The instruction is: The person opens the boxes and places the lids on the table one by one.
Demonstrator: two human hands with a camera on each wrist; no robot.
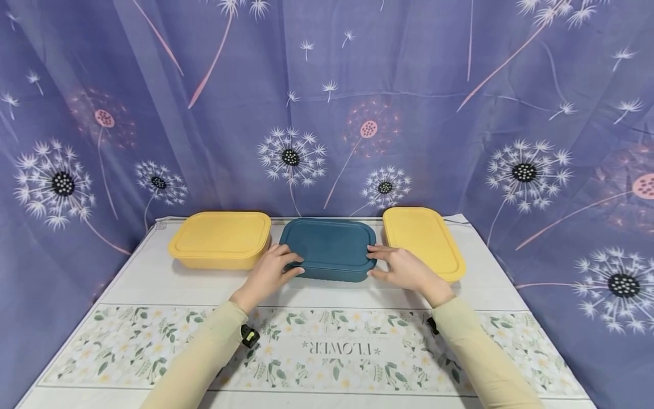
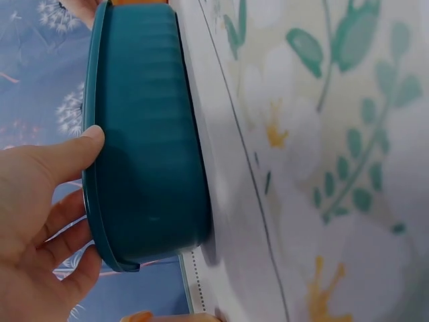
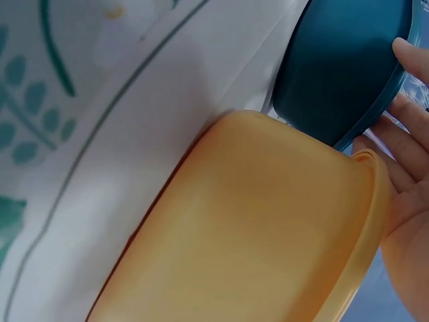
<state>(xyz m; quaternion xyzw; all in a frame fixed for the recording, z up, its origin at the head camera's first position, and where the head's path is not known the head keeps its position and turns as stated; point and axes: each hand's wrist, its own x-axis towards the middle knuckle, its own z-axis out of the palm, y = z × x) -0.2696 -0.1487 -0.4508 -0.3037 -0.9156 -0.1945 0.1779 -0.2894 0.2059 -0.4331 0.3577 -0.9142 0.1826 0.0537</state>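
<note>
A dark teal food container (image 1: 328,244) with its lid on sits at the back of the table, between two yellow ones. My left hand (image 1: 269,271) grips the lid rim at its left front corner. In the left wrist view the thumb (image 2: 92,137) lies on the front edge and the other fingers are bent at the lid's side. At the opposite end, my right hand (image 1: 403,270) holds the right front corner, with the thumb (image 3: 409,54) on the rim and fingers along the lid's edge. The container stands level on the cloth.
A yellow lidded container (image 1: 222,236) stands left of the teal one. Another yellow container (image 1: 424,238) stands angled on the right, close beside my right hand. A white tablecloth (image 1: 138,284) with a printed floral band covers the table. A purple dandelion curtain (image 1: 327,68) hangs behind.
</note>
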